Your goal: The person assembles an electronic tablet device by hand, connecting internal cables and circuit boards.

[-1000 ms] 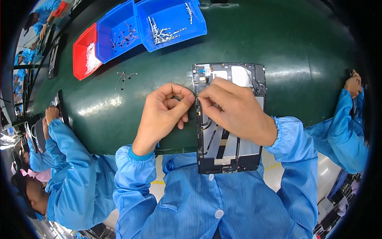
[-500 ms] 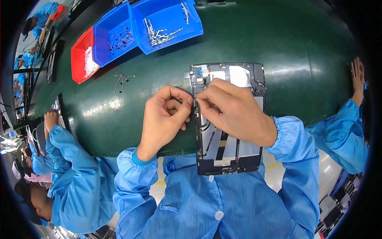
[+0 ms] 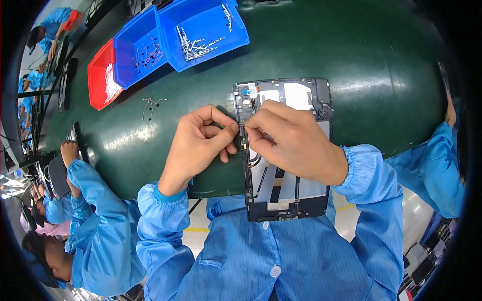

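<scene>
In front of me an opened tablet housing [image 3: 314, 188] juts over the table's near edge, its black frame, pale inner panel and dark cables exposed. My left hand [image 3: 203, 143] is at its left edge, thumb and forefinger pinched together; whatever sits between the tips is too small to make out. Over the upper middle of the housing, my right hand [image 3: 298, 140] is also closed in a pinch, its fingertips close to the same edge. It hides part of the inside, and I cannot tell what it grips.
Two blue bins [image 3: 213, 45] and a red bin [image 3: 100, 83] with small strips, wired parts and white pieces stand at the far left. A few loose wired parts [image 3: 152, 107] lie nearer. People in blue sit at left [image 3: 98, 236] and right [image 3: 424, 163] along the green table [image 3: 361, 60].
My left hand has shifted slightly left, its fingertips still by the housing's edge. My right hand stays nearly in place. The bins appear a little further left, and the right-hand person's hand has turned.
</scene>
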Tool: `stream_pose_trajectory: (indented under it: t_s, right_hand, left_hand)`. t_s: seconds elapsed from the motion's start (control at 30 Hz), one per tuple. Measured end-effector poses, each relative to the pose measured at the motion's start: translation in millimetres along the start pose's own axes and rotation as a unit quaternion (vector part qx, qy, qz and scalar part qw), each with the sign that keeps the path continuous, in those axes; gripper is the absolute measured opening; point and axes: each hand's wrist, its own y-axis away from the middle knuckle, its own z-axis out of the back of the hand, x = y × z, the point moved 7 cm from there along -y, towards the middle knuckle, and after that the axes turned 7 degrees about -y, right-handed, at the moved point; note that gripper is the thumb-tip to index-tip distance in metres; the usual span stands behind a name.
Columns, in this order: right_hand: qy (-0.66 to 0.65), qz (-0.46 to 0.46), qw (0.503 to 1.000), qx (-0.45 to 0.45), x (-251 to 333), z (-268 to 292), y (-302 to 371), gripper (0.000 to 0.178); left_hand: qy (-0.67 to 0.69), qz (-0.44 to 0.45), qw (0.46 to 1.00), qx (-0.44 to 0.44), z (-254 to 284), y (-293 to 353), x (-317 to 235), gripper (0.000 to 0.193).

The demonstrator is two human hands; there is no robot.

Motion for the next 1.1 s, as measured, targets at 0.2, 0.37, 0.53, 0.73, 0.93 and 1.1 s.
stream_pose_trajectory:
  t_s: [0.2,0.37,0.53,0.73,0.93,1.1]
  right_hand:
    - [-0.013,-0.001,1.0,-0.004,0,-1,0,0.011]
    - [0.005,-0.008,1.0,0.004,0,-3,1,0.012]
    - [0.043,-0.045,0.997,-0.047,3,10,4,0.012]
    - [0.054,-0.059,0.997,-0.023,2,8,-2,0.011]
    - [0.034,-0.144,0.989,0.024,0,37,-47,0.013]
    - [0.26,0.102,0.956,-0.085,17,43,-132,0.007]
  left_hand:
    - [0.012,0.004,1.0,-0.021,-1,2,0,0.008]
    - [0.016,0.001,0.999,-0.034,-2,3,2,0.008]
    - [0.021,-0.015,0.999,-0.023,-3,0,0,0.011]
    - [0.007,-0.025,1.0,-0.009,-2,-1,-6,0.015]
    - [-0.028,-0.042,0.999,0.006,-9,-8,-9,0.012]
    - [-0.023,-0.054,0.998,0.027,-3,-6,-7,0.015]
